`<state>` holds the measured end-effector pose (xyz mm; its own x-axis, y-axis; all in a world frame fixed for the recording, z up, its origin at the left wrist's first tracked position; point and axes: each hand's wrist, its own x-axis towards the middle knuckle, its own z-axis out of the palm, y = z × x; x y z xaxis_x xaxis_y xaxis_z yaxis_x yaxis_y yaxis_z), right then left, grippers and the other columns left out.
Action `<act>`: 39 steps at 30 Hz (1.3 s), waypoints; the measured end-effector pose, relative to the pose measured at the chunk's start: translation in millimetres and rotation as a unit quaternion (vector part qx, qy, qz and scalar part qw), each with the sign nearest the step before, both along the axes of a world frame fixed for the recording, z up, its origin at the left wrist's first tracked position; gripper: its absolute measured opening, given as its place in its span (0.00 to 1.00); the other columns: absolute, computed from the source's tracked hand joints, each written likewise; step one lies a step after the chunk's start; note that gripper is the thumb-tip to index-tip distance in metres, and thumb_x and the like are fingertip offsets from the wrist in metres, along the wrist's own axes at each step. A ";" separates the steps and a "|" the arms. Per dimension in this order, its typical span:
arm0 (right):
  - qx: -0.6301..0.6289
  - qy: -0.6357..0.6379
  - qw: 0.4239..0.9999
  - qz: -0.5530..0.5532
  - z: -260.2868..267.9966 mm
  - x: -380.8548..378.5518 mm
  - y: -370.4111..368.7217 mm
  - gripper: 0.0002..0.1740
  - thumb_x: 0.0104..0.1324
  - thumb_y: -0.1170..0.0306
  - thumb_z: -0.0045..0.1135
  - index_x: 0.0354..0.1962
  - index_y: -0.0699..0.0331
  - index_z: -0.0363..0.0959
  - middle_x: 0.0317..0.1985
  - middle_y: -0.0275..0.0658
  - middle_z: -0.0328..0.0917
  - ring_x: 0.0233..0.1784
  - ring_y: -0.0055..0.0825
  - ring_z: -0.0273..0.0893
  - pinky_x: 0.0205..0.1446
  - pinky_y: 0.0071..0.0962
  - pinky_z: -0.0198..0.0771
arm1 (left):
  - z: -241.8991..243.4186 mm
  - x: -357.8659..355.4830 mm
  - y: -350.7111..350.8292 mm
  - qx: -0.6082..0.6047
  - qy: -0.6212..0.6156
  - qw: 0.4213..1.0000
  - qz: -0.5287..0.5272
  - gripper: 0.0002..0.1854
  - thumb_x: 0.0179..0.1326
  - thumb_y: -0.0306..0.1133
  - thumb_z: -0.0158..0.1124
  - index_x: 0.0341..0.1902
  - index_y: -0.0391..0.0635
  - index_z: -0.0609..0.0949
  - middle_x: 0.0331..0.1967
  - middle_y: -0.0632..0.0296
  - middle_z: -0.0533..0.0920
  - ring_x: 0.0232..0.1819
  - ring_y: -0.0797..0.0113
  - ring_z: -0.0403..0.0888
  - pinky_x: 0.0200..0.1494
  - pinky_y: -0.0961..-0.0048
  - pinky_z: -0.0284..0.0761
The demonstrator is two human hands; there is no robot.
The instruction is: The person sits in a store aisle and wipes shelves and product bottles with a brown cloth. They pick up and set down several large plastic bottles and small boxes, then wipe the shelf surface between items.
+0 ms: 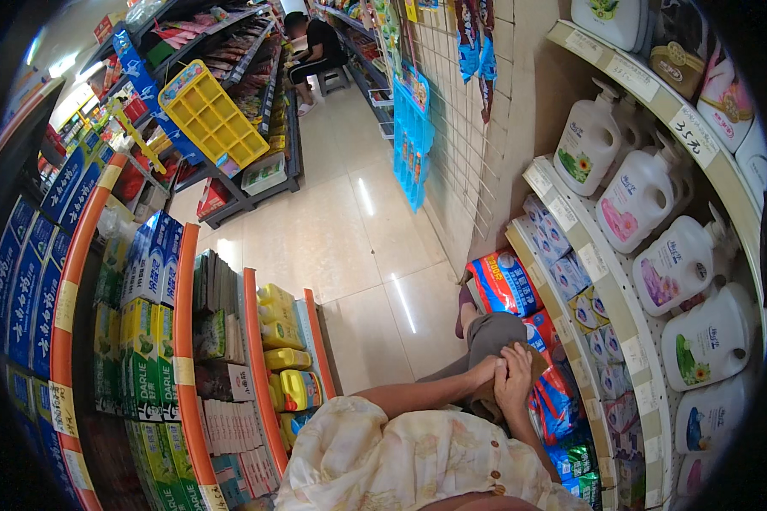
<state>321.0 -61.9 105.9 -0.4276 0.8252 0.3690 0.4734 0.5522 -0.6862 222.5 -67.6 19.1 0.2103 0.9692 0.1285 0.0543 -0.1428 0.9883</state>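
Note:
My left hand point(486, 372) and my right hand point(515, 378) lie together over my bent knee, fingers overlapping. A brown cloth-like piece point(538, 365) shows beside and below them; whether either hand grips it cannot be told. My grey trouser leg point(495, 332) reaches toward the lower shelf, with a dark purple shoe point(464, 300) beyond it. Red and blue plastic packs point(505, 281) stand right beside the leg.
Shelves on the right hold white pump bottles point(588, 144) and wrapped soap packs point(569, 271). Orange-edged shelves point(184, 358) on the left hold toothpaste boxes point(144, 345) and yellow bottles point(300, 389). A person point(319, 48) sits on a stool down the tiled aisle point(351, 217).

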 end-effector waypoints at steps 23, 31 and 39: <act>-0.006 0.007 1.000 -0.006 -2.4 2.4 0.8 0.13 0.58 0.69 0.44 0.36 0.69 0.71 0.39 0.47 0.72 0.53 0.45 0.63 0.61 0.47 0.48 | 23.7 -5.5 0.7 0.083 0.107 0.989 -0.066 0.13 0.48 0.24 0.55 0.41 0.42 0.73 0.37 0.57 0.76 0.41 0.65 0.73 0.43 0.73 0.69; -0.001 0.008 1.000 -0.003 -2.5 2.3 1.5 0.13 0.58 0.68 0.44 0.36 0.70 0.71 0.40 0.48 0.72 0.53 0.46 0.64 0.60 0.48 0.48 | 27.1 -7.2 -0.9 0.094 0.120 0.987 -0.052 0.16 0.43 0.28 0.60 0.39 0.43 0.74 0.36 0.55 0.76 0.40 0.61 0.75 0.43 0.71 0.70; 0.000 0.016 1.000 -0.008 -3.3 3.8 0.7 0.12 0.58 0.70 0.44 0.35 0.70 0.71 0.39 0.47 0.72 0.52 0.46 0.64 0.60 0.47 0.49 | 12.5 -4.8 3.3 0.091 0.102 0.989 -0.050 0.15 0.43 0.30 0.60 0.38 0.44 0.75 0.33 0.56 0.77 0.38 0.59 0.76 0.40 0.70 0.71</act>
